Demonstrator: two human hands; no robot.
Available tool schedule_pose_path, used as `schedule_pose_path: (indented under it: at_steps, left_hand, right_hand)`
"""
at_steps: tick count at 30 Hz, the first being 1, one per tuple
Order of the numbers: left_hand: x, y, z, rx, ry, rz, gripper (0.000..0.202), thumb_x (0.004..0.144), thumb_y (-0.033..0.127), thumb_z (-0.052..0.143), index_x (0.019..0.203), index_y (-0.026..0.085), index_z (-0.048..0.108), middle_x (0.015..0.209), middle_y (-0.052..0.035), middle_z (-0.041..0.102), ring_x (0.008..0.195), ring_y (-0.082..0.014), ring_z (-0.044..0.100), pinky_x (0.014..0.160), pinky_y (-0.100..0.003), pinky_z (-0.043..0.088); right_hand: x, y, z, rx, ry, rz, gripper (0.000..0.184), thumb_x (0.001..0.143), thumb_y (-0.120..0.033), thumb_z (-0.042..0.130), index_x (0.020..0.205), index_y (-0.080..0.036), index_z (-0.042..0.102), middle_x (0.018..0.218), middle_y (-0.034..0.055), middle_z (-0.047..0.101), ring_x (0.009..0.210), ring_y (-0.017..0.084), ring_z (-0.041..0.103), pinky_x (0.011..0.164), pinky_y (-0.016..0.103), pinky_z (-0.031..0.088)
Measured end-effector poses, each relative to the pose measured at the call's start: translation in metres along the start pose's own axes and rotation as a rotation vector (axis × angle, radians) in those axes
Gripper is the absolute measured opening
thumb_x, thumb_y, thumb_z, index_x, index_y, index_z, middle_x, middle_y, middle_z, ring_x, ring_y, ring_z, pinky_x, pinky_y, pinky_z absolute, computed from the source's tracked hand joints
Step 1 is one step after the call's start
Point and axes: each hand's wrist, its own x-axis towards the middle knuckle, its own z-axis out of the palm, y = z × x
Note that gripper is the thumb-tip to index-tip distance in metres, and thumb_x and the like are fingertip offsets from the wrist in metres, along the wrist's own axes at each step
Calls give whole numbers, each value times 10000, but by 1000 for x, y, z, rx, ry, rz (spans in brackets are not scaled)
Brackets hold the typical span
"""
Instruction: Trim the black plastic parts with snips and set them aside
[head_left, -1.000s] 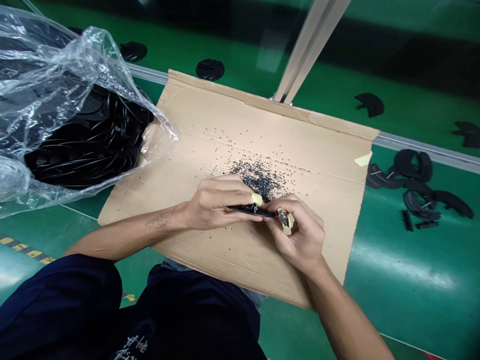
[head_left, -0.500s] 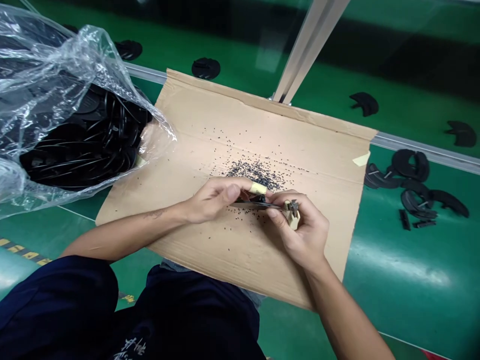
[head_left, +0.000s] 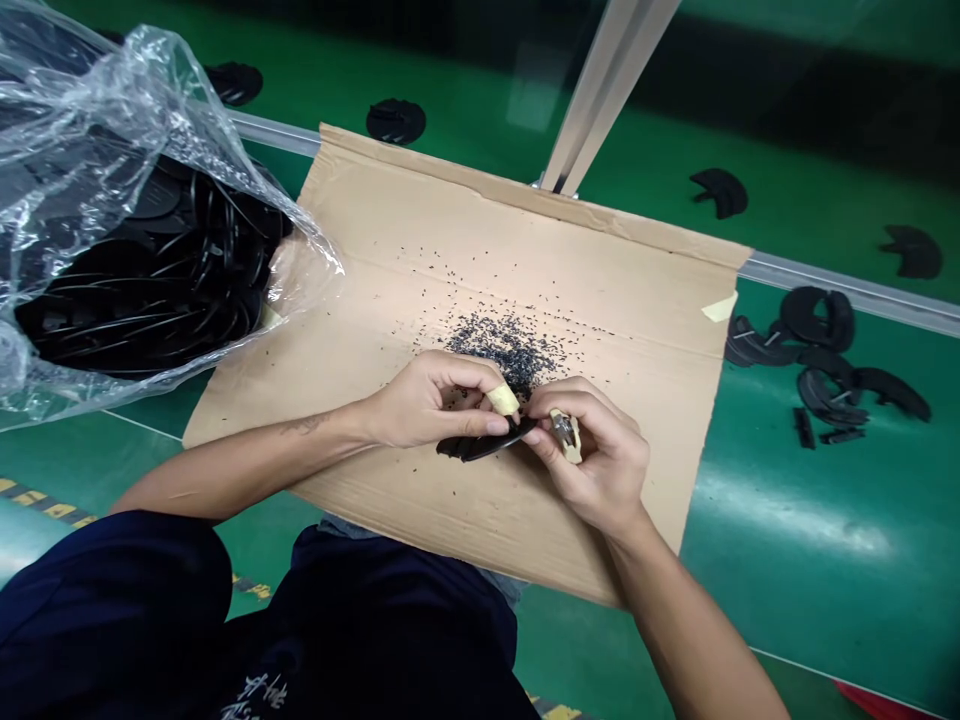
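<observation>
My left hand point(head_left: 431, 403) is shut on a curved black plastic part point(head_left: 480, 444), gripping it above a flattened cardboard sheet point(head_left: 600, 270). Beige tape wraps my left index finger point(head_left: 502, 400). My right hand point(head_left: 596, 450) pinches a small tape-wrapped tool with a metal tip point(head_left: 566, 435), and the tip sits close to the part's right end. Below my hands, a dense patch of black plastic specks point(head_left: 510, 350) lies scattered on the cardboard. My fingers hide part of the black piece.
A clear plastic bag point(head_left: 142, 110) at left holds a heap of black curved parts point(head_left: 150, 300). More black parts point(head_left: 817, 340) lie on the green bench at right, beyond a metal rail point(head_left: 847, 285). An aluminium upright point(head_left: 607, 95) rises behind the cardboard.
The black part has turned from edge-on to show its curved side, with its left end dropping lower. The tool tip has moved left, and the view has shifted slightly.
</observation>
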Motion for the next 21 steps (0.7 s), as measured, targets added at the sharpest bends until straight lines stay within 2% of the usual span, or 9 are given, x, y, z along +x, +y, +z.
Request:
schedule_pose_path:
  at_steps: [4, 6, 7, 9, 12, 16, 21]
  left_hand:
    - [-1, 0, 0, 14, 20, -22, 464, 962, 580, 565, 945, 157, 757, 898, -87, 747, 816, -141, 699, 717, -256, 572]
    - [-3, -2, 0, 22, 49, -17, 523, 907, 649, 597, 1057, 169, 743, 1014, -97, 754, 880, -156, 711, 764, -269, 589]
    - [-3, -4, 1, 52, 71, -8, 513, 872, 631, 662, 1096, 174, 731, 1038, -93, 754, 879, -154, 710, 764, -266, 591]
    - [-4, -6, 2, 152, 127, 32, 417, 830, 487, 787, 1102, 177, 725, 1006, -72, 756, 846, -142, 701, 752, -256, 588]
    - [-3, -8, 0, 273, 185, 144, 209, 874, 300, 770, 1043, 177, 751, 961, -62, 757, 894, -144, 704, 812, -277, 591]
    - [0, -8, -5, 329, 204, 228, 195, 870, 250, 769, 1058, 197, 769, 995, -67, 756, 946, -153, 706, 858, -298, 594]
    - [0, -9, -6, 333, 150, 288, 194, 879, 225, 760, 1068, 183, 764, 963, -68, 743, 903, -139, 699, 822, -280, 586]
  right_hand:
    - [-2, 2, 4, -69, 94, -3, 101, 887, -266, 727, 897, -231, 633, 845, 37, 677, 752, 185, 642, 664, 344, 532]
    - [-3, 2, 3, -123, 144, -9, 82, 896, -243, 703, 905, -235, 622, 840, 32, 670, 738, 180, 632, 658, 346, 528]
    - [-2, 2, 2, -151, 155, -16, 77, 899, -230, 695, 909, -237, 619, 836, 30, 667, 733, 179, 628, 655, 347, 526]
    - [-1, 2, -3, -202, 140, -32, 88, 894, -210, 697, 931, -239, 622, 852, 31, 672, 742, 180, 630, 660, 350, 527]
    - [2, 6, -10, -295, 61, -84, 143, 886, -174, 695, 999, -239, 638, 913, 44, 690, 805, 191, 650, 692, 359, 534]
    - [2, 14, -15, -445, -15, -152, 206, 892, -110, 618, 1062, -224, 649, 958, 72, 703, 873, 218, 663, 719, 375, 532]
    - [1, 17, -14, -528, -58, -152, 186, 910, -146, 606, 1075, -219, 649, 962, 78, 712, 860, 221, 652, 720, 376, 511]
